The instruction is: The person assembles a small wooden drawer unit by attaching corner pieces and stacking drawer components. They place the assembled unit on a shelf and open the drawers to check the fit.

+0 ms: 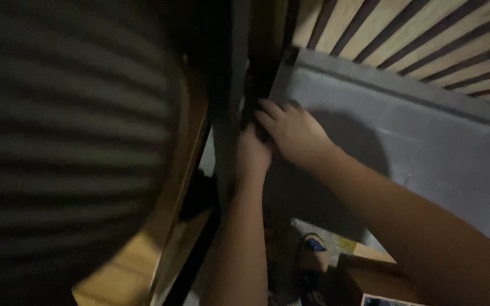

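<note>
Head view, left to right: blurred striped dark cloth (58,141); pale wooden board edge (191,153); tall black metal frame post (233,85), upright at centre; left hand (252,153) against the post, finger spread cannot be told; right hand (293,130), fingers curled onto the post; grey tiled floor (426,147); sandalled foot (313,252) below.

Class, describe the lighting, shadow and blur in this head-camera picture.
Head view: dim overall; the striped dark mass at left is blurred; the right hand casts a shadow on the grey tiled floor; the left hand grips a dark upright frame, hard to resolve.
</note>
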